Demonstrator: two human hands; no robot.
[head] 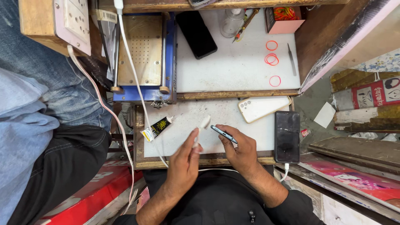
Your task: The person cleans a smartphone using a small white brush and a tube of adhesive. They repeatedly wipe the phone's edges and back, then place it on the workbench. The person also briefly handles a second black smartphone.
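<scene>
- Left hand [185, 160] is closed around a white brush [201, 129], bristle end pointing up and away over the white mat [183, 137], close to the phone's edge but I can't tell if it touches.
- Right hand [241, 151] pinches a phone [223, 134], held on edge so you only see the thin side of it; fingers wrapped under it, thumb on the near side. It sits just above the mat, right in the middle of the lower work board.
- Small black-and-yellow glue tube [157, 128] lies on the mat to the left of the brush, nozzle pointing right.
- White phone back cover [263, 108] lies tilted at the top right of the mat, camera holes at its left end.
- Black phone [287, 136] lies flat at the right edge of the board, with a white cable plugged in at the bottom.
- Up on the second white surface: another dark phone [196, 33], a few red rubber bands [271, 58], tweezers [291, 59], a screwdriver [246, 24], a clear bottle [231, 21] and a pink box [285, 20] of bands.
- Blue machine with a perforated metal plate [143, 56] sits left of that, with a white cable [131, 66] trailing down across it.
- Somebody in jeans [37, 71] is standing at the far left, well apart from the hands.
</scene>
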